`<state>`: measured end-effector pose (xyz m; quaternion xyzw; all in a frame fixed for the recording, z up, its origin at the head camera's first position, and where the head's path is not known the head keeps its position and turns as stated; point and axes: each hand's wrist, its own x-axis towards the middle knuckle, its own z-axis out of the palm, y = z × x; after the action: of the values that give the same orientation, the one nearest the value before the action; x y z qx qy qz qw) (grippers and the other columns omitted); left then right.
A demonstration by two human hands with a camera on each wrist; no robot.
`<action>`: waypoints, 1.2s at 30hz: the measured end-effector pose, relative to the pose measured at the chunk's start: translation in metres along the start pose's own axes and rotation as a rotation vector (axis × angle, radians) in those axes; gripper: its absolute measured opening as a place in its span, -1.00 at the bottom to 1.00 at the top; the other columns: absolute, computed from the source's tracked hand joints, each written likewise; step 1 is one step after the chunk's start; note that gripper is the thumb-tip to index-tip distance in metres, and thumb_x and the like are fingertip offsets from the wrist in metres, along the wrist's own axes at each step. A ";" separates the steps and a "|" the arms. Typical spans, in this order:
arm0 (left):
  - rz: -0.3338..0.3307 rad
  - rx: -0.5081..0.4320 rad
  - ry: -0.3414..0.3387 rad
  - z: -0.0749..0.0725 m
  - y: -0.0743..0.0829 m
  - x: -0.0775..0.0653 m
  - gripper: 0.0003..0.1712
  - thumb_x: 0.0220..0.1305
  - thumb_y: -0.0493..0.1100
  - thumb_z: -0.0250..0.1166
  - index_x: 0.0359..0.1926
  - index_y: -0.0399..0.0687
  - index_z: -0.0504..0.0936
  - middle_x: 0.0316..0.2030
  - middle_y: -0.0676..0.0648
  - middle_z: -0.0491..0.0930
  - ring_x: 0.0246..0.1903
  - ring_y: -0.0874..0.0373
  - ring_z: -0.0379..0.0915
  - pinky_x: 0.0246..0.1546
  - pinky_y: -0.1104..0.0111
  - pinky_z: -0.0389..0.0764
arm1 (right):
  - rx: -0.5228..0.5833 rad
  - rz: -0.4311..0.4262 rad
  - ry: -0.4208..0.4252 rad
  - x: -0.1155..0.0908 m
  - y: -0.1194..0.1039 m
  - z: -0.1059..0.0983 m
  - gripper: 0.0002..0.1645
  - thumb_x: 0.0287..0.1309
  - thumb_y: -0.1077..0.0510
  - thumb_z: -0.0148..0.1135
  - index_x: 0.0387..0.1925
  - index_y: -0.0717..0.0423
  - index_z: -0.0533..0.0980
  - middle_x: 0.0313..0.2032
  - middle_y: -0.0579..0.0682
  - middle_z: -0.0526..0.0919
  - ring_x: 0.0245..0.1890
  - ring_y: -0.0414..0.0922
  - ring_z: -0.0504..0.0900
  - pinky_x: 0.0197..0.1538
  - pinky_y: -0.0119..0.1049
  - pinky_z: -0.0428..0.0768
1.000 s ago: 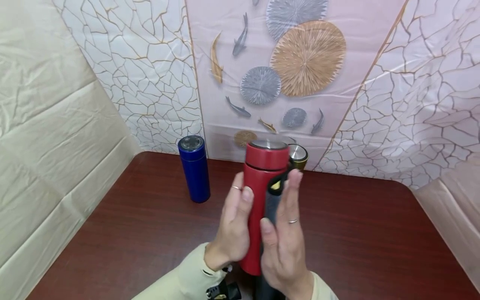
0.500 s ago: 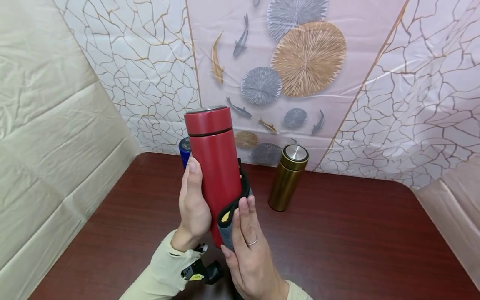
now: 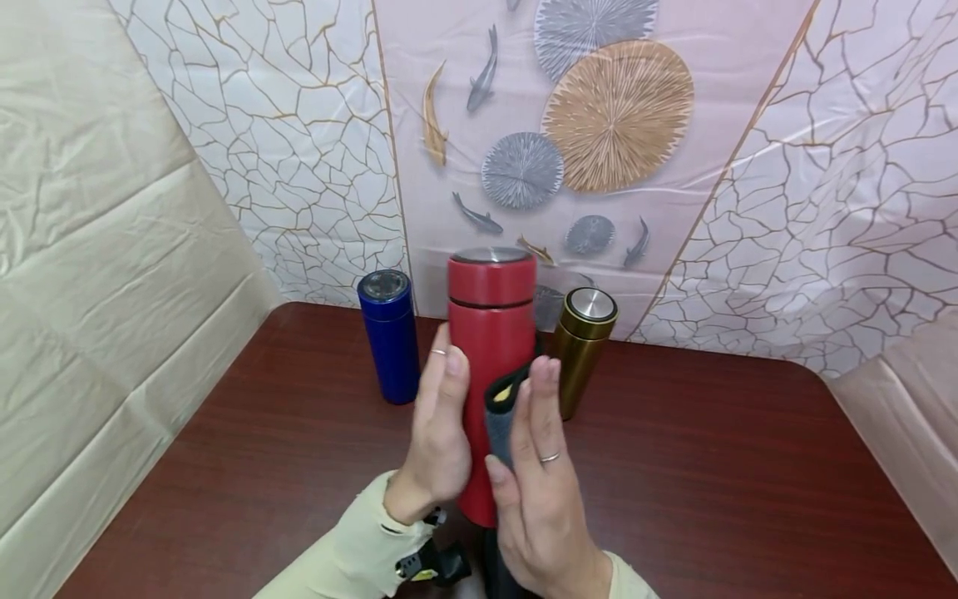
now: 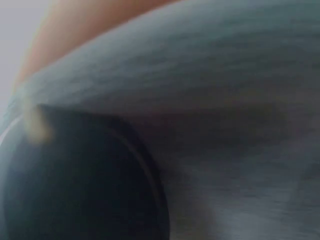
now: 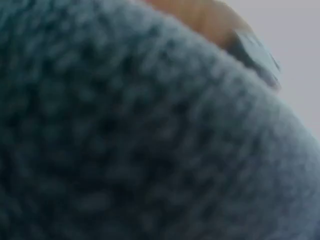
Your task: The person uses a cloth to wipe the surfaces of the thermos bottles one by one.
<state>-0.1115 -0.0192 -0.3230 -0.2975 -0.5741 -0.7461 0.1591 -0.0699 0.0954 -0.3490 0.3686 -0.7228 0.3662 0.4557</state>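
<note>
A red thermos bottle (image 3: 491,333) with a silver-topped lid stands near upright between the hands in the head view. My left hand (image 3: 434,433) grips its left side, thumb in front. My right hand (image 3: 542,482) holds a folded grey cloth (image 3: 500,433) with black edging against the bottle's right side, its fingers long and close together. Fuzzy grey cloth (image 5: 125,140) fills most of the right wrist view. The left wrist view is blurred, with a dark rounded shape (image 4: 80,180) low at the left. The bottle's far side is hidden.
A blue thermos bottle (image 3: 391,349) stands on the dark red-brown table (image 3: 711,466) at the back left. Behind the right hand stands a gold-green thermos bottle (image 3: 580,349), partly covered. Patterned sheets (image 3: 479,100) hang behind the table.
The red thermos bottle, with both hands and the cloth, went left and tilted, then came back right and more upright. The blue and gold-green bottles stayed put.
</note>
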 end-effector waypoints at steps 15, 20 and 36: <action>-0.009 0.114 -0.219 0.031 -0.026 -0.031 -0.55 0.63 0.01 -0.20 0.40 0.01 0.24 -0.04 -0.17 0.61 -0.06 0.16 0.57 -0.01 0.31 0.64 | 0.072 0.185 0.189 0.026 0.010 -0.038 -0.27 0.53 0.23 -0.09 0.48 0.58 -0.07 0.59 0.34 -0.07 0.63 0.11 -0.03 0.63 -0.14 0.04; 0.005 0.135 -0.197 0.027 -0.025 -0.029 -0.55 0.63 0.00 -0.19 0.39 0.00 0.26 -0.02 -0.15 0.62 -0.02 0.13 0.57 0.03 0.29 0.62 | 0.098 0.184 0.200 0.025 0.010 -0.031 -0.23 0.51 0.22 -0.08 0.50 0.56 -0.10 0.59 0.35 -0.09 0.63 0.15 -0.06 0.64 -0.11 0.01; 0.008 -0.024 0.086 -0.016 0.012 0.006 -0.43 0.62 0.10 -0.25 0.40 -0.15 0.25 0.02 -0.05 0.53 -0.02 0.11 0.55 -0.03 0.30 0.60 | 0.003 -0.022 -0.049 -0.014 -0.006 0.017 -0.26 0.59 0.10 -0.16 0.47 0.60 -0.03 0.60 0.36 -0.17 0.66 0.13 -0.22 0.66 -0.15 -0.13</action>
<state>-0.1135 -0.0368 -0.3128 -0.2694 -0.5565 -0.7643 0.1831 -0.0671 0.0812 -0.3657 0.3861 -0.7292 0.3531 0.4411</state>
